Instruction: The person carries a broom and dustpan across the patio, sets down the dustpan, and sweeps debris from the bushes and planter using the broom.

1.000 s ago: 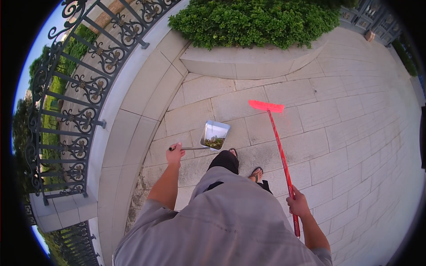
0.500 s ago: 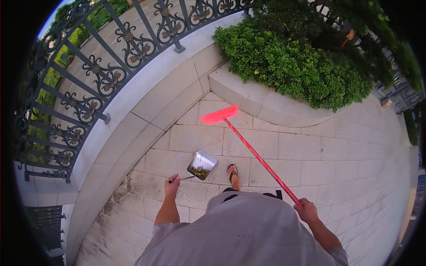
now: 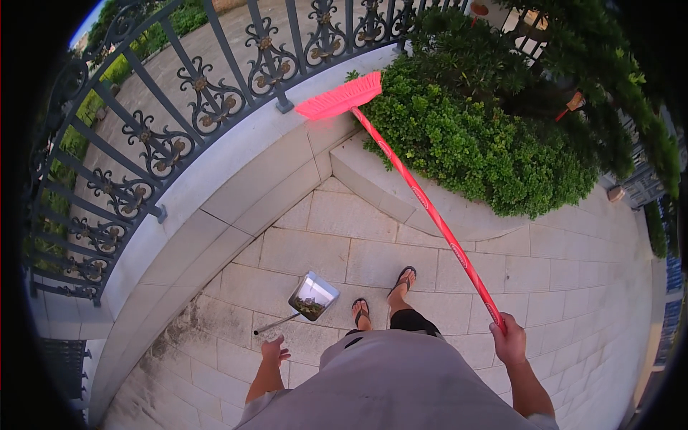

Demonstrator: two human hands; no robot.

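My right hand (image 3: 509,338) is wrapped round the red striped stick of a broom (image 3: 441,223). The broom is lifted, and its pink bristled head shows in front of the low wall's top and the edge of the shrubs. Left of my feet, a metal dustpan (image 3: 320,291) with brown and green leaf litter (image 3: 309,308) in it rests on the paving. Its thin handle slants toward me. My left hand (image 3: 274,350) is just beside the handle's end, apart from it, with its fingers loosely spread and nothing in them.
A curved pale stone wall (image 3: 215,188) carrying a dark iron railing (image 3: 208,93) bends round on the left. Ahead, green shrubs (image 3: 487,154) fill a raised stone planter (image 3: 358,163). Stone slabs (image 3: 401,261) pave the ground, with dark stains along the wall's foot. My sandalled feet stand on them.
My left hand has let go of the dustpan's handle. My right hand has raised the broom, its head moving up and left in view. My second foot has come into sight.
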